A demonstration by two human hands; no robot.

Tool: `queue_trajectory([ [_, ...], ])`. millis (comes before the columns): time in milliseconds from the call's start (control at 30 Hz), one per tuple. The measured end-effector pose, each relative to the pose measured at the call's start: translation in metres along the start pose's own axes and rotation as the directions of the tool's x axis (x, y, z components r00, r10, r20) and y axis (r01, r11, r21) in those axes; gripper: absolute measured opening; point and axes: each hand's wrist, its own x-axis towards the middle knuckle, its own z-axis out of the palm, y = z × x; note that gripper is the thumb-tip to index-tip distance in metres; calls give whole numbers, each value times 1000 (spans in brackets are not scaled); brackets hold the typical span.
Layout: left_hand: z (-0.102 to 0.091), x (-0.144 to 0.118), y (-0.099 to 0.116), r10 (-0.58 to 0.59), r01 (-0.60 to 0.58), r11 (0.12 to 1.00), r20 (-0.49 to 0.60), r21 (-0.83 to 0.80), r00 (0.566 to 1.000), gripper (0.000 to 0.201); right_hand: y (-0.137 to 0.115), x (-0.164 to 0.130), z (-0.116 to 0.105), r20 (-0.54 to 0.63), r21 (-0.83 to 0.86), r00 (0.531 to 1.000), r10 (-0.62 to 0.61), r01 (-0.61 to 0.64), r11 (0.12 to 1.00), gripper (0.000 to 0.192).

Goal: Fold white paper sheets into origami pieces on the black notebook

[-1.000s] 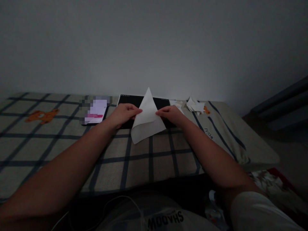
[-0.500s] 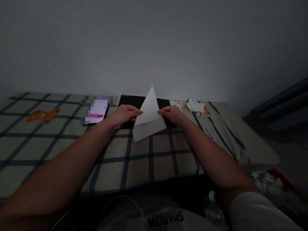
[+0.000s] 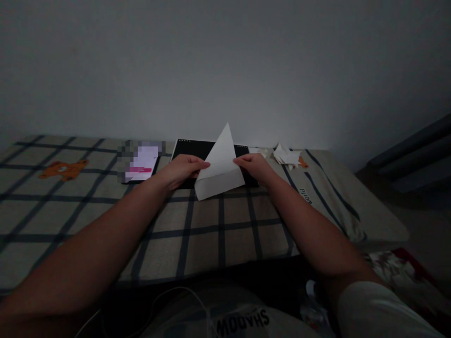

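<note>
A folded sheet of white paper (image 3: 221, 157), pointed at the top with a flap along its lower edge, is held up between my hands. My left hand (image 3: 185, 169) pinches its left edge between thumb and fingers. On the opposite edge, the thumb and fingertips of my right hand (image 3: 254, 165) are closed on the paper. Behind and below it lies a black spiral-holed notebook or pad (image 3: 195, 148), partly hidden by the paper and my hands.
A phone (image 3: 143, 162) with a lit screen, partly pixelated, lies left on the checked cloth (image 3: 207, 234). Crumpled or folded white paper pieces (image 3: 287, 156) lie to the right. A wall (image 3: 225, 70) rises behind. A clear bottle (image 3: 313, 305) stands low at right; a white cable (image 3: 176, 288) crosses my lap.
The paper has tilted slightly, its tip shifting a little to the right and its lower edge rising. Both hands keep their pinch on its edges.
</note>
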Motion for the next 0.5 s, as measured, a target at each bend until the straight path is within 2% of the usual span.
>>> queue_trajectory([
  [67, -1, 0, 0, -20, 20, 1000, 26, -11, 999, 14, 1, 1, -1, -14, -25, 1000, -22, 21, 999, 25],
  [200, -4, 0, -1, -53, 65, 996, 171, -67, 984, 15, 3, 2, -3, -27, -40, 999, -46, 44, 998, 28],
  [367, -4, -2, 1, -42, 49, 996, 90, -72, 995, 11, 4, 3, -2, -51, -20, 998, -24, 23, 1000, 29],
  [500, -4, -3, 4, -87, 104, 987, 137, -125, 987, 13, 8, 6, -2, -88, -27, 995, -50, 48, 998, 30],
])
